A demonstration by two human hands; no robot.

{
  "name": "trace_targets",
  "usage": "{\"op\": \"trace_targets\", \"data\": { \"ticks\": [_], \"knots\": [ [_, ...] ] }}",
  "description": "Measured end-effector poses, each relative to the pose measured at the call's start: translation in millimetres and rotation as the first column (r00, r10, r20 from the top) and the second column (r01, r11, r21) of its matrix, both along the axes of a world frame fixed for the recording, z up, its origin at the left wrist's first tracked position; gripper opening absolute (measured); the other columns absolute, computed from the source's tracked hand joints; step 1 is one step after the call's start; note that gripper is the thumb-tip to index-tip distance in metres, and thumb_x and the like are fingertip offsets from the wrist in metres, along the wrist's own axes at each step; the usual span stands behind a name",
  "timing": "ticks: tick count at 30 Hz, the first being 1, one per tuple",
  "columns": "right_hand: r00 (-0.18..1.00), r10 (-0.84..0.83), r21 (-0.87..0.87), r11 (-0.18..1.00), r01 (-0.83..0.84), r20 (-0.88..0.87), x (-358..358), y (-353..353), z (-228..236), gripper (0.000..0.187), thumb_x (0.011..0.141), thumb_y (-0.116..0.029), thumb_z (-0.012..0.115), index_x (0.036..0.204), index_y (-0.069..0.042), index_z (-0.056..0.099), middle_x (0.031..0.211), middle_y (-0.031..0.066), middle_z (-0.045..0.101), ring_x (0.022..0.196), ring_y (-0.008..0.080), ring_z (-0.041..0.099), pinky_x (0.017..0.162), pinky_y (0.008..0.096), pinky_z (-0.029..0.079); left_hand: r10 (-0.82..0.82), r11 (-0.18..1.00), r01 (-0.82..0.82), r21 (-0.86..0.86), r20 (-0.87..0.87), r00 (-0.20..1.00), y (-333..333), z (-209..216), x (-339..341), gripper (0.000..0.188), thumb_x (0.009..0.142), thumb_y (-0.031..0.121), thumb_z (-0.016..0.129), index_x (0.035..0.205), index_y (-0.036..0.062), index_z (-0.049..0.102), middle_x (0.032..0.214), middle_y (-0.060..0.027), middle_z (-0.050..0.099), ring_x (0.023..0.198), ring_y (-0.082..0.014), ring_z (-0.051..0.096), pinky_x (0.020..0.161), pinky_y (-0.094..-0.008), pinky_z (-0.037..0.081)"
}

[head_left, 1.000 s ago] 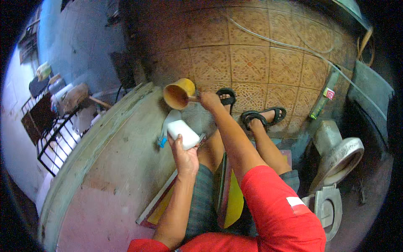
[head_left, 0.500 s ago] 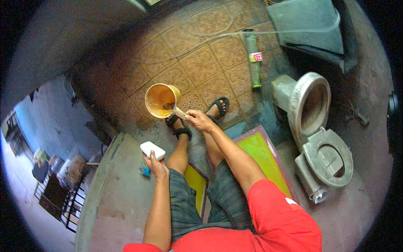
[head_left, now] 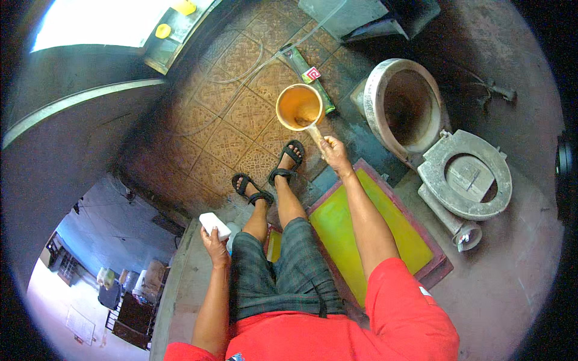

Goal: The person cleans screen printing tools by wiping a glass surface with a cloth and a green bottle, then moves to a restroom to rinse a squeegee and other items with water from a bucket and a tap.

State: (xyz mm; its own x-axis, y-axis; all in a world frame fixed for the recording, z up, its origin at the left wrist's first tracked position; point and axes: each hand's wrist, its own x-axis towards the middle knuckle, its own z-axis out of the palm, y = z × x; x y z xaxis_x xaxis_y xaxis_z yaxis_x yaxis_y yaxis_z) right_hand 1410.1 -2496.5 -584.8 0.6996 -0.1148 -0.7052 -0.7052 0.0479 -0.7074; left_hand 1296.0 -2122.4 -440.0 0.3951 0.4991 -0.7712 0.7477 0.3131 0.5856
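Note:
My right hand (head_left: pixel 335 155) is closed round the handle of a water dipper (head_left: pixel 295 99), held out ahead of me over the tiles. Its round cup is orange-tan inside with a pale rim, and a darker patch shows at the bottom; whether it holds liquid I cannot tell. Lower and to the left, my left hand (head_left: pixel 215 246) grips a white block (head_left: pixel 215 225) with rounded edges, fingers wrapped under it. What kind of block it is does not show.
Brown patterned tiles (head_left: pixel 241 144) lie ahead, with a clear hose (head_left: pixel 244 78) and a long green package (head_left: pixel 295 60). A dirty toilet bowl (head_left: pixel 376 99), a loose grey toilet seat (head_left: pixel 433 171) and a pink-framed yellow-green panel (head_left: pixel 343 222) are at the right. A grey bin-like object (head_left: pixel 355 15) stands beyond.
My view has turned to the right. The dipper and my right hand have swung right, near the green package. My left hand still holds the white block.

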Motion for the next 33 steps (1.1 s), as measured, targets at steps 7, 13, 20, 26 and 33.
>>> {"op": "trace_targets", "data": {
  "ticks": [7, 13, 20, 26, 33],
  "knots": [
    [0.995, -0.067, -0.397, 0.917, 0.033, -0.072, 2, -41, -8, 0.027, 0.086, -0.025, 0.053, 0.076, -0.001, 0.057, 0.060, 0.0040, 0.052, 0.049, 0.0125, 0.049, 0.045, 0.0301, 0.039, -0.107, 0.994, 0.108, 0.021, -0.048, 0.993, -5, 20, -1, 0.050, 0.082, 0.025, 0.052, 0.126, 0.0133, 0.032, 0.109, -0.0074, 0.046, 0.094, -0.0226, 0.050, 0.070, -0.0372, 0.045],
    [0.986, -0.141, -0.618, 0.785, 0.057, -0.088, 3, -40, -14, 0.050, 0.083, -0.041, 0.050, 0.060, 0.002, 0.054, 0.057, 0.0159, 0.054, 0.050, 0.0298, 0.051, 0.054, 0.0418, 0.038, -0.105, 0.993, 0.108, 0.050, -0.069, 0.992, -1, 47, -6, 0.054, 0.082, 0.029, 0.055, 0.126, 0.0118, 0.031, 0.108, -0.0067, 0.047, 0.093, -0.0211, 0.049, 0.070, -0.0371, 0.043],
    [0.883, -0.313, -0.670, 0.743, -0.002, -0.350, 22, -17, -1, 0.040, 0.080, -0.031, 0.053, 0.077, 0.008, 0.062, 0.081, 0.0271, 0.061, 0.079, 0.0362, 0.062, 0.066, 0.0427, 0.048, -0.146, 0.983, 0.156, 0.096, -0.107, 0.984, 4, 67, -7, 0.051, 0.084, 0.025, 0.055, 0.125, 0.0108, 0.030, 0.110, -0.0060, 0.046, 0.092, -0.0197, 0.050, 0.068, -0.0354, 0.046],
    [0.850, -0.414, -0.754, 0.657, 0.030, -0.326, 20, -7, 5, 0.027, 0.077, -0.019, 0.054, 0.080, 0.006, 0.062, 0.085, 0.0259, 0.062, 0.079, 0.0353, 0.062, 0.066, 0.0419, 0.050, -0.177, 0.982, 0.182, 0.046, -0.083, 0.981, 11, 76, -10, 0.047, 0.084, 0.025, 0.055, 0.124, 0.0113, 0.033, 0.107, -0.0059, 0.047, 0.090, -0.0187, 0.051, 0.065, -0.0338, 0.046],
    [0.801, -0.498, -0.756, 0.648, 0.088, -0.333, 19, -2, 31, 0.024, 0.076, -0.018, 0.056, 0.080, 0.005, 0.062, 0.082, 0.0235, 0.063, 0.076, 0.0357, 0.063, 0.064, 0.0434, 0.050, -0.173, 0.980, 0.180, 0.087, -0.082, 0.981, 27, 90, -12, 0.047, 0.085, 0.024, 0.055, 0.124, 0.0117, 0.032, 0.102, -0.0051, 0.049, 0.086, -0.0171, 0.051, 0.063, -0.0307, 0.046]
  ]
}}
